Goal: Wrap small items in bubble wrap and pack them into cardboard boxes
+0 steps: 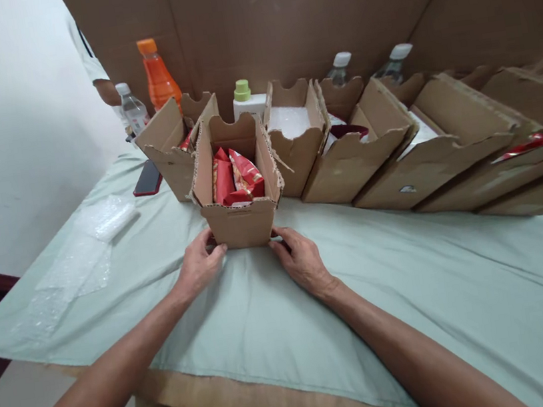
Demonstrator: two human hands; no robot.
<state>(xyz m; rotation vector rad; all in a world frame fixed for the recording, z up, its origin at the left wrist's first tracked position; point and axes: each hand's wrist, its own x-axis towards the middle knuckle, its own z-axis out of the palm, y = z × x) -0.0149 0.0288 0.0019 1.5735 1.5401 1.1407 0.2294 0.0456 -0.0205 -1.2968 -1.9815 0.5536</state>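
An open cardboard box [241,226] stands on the pale green cloth, with red snack packets [237,176] inside it. My left hand [200,265] grips the box's lower left corner, thumb at the front and the other fingers partly hidden behind the side. At the lower right corner my right hand [301,258] holds the same box, its fingers bent around the base. Directly behind stand another open box [172,160] on the left and one holding bubble wrap [295,153] on the right.
More open boxes [356,158] line the right side. Bottles, including an orange one [160,77], stand behind. A phone [147,178] and bubble wrap [81,254] lie left. Cardboard [300,17] rises at the back; a person's arm [107,92] shows at left.
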